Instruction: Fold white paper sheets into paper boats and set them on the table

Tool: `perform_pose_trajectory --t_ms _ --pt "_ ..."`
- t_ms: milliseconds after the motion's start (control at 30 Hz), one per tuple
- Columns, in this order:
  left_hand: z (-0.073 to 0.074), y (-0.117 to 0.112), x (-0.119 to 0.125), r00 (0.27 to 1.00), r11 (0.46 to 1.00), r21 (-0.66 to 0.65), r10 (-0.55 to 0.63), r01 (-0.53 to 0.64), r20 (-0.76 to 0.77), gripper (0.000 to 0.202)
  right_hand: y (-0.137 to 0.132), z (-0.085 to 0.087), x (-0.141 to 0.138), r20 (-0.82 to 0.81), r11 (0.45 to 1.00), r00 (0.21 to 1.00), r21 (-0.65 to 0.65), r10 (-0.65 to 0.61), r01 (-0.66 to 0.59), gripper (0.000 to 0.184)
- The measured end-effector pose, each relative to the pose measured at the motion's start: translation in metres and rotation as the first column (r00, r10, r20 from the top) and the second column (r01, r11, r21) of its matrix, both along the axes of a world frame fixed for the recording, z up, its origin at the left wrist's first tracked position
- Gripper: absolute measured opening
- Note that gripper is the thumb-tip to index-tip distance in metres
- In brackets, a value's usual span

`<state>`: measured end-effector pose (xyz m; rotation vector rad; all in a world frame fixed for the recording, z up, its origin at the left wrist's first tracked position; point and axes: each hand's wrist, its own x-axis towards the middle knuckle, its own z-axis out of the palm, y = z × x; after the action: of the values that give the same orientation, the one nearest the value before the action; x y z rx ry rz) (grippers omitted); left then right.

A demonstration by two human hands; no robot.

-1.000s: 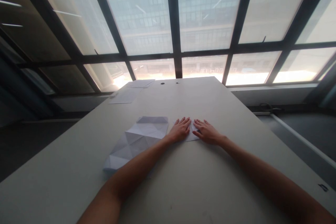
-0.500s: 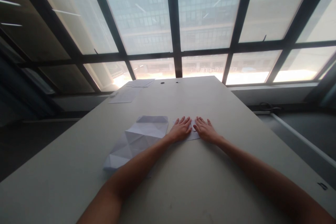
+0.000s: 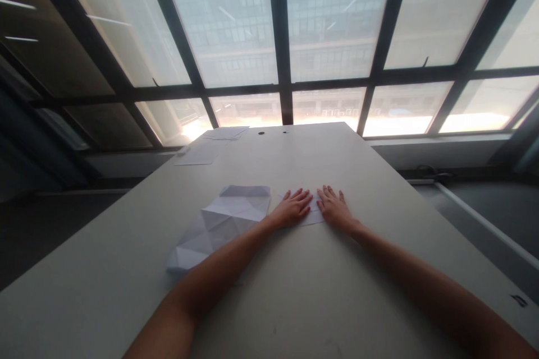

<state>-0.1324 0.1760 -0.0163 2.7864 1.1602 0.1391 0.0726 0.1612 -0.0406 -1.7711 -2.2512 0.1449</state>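
Observation:
A small folded piece of white paper (image 3: 314, 217) lies flat on the white table, mostly covered by my hands. My left hand (image 3: 292, 208) presses down on its left part, fingers spread and pointing away from me. Over the paper's right side lies my right hand (image 3: 334, 209), palm down with its fingers stretched out. A strip of the paper shows between the two hands. To the left, partly behind my left forearm, rests a larger creased sheet of white paper (image 3: 227, 216) with many fold lines.
Several flat white sheets (image 3: 197, 152) lie at the table's far left corner. Two dark round spots sit near the far edge of the table (image 3: 295, 151). A small dark object (image 3: 519, 300) is at the right edge. Large framed windows stand behind.
My right hand has slid slightly to the right, and my left hand has shifted a little the same way. The gap between them is somewhat wider. The creased sheet stays put.

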Motion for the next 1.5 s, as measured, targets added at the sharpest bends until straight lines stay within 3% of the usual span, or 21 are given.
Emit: perform_pose_trajectory --t_ms 133,233,300,433,633,1133,1367,1500 --pt "-0.002 -0.001 0.001 1.000 1.000 0.014 0.002 -0.003 0.010 0.055 -0.006 0.005 -0.004 0.032 0.990 0.995 0.100 0.095 -0.098 0.053" --pt "-0.005 0.000 0.002 0.999 0.998 0.025 0.050 -0.051 0.008 0.058 -0.009 0.005 -0.008 -0.014 0.968 0.969 0.040 0.247 -0.247 0.056" --pt "-0.007 0.001 0.002 0.998 0.997 0.032 0.068 -0.068 0.003 0.060 -0.009 0.003 -0.009 -0.031 0.960 0.960 0.005 0.280 -0.280 0.060" --pt "-0.008 0.003 0.003 0.997 0.996 0.032 0.080 -0.081 0.009 0.065 -0.005 -0.001 -0.009 -0.017 0.979 0.980 -0.032 0.200 -0.200 0.071" --pt "-0.005 0.001 0.003 0.996 0.996 0.026 0.086 -0.086 0.008 0.060 0.000 -0.001 -0.004 -0.026 0.996 0.999 -0.069 0.047 -0.048 0.066" --pt "-0.001 -0.001 0.002 0.999 0.999 0.009 0.053 -0.053 0.012 0.054 0.003 -0.004 0.000 -0.049 0.999 0.999 0.045 0.015 -0.013 0.049" --pt "-0.002 0.001 0.002 0.999 0.999 -0.005 0.045 -0.045 0.000 0.052 0.005 -0.001 0.013 -0.048 0.993 0.992 0.032 -0.116 0.117 0.058" --pt "-0.003 0.002 0.002 0.999 0.999 -0.002 0.034 -0.034 0.005 0.053 0.005 0.001 0.014 -0.047 0.992 0.994 0.066 -0.102 0.105 0.062"
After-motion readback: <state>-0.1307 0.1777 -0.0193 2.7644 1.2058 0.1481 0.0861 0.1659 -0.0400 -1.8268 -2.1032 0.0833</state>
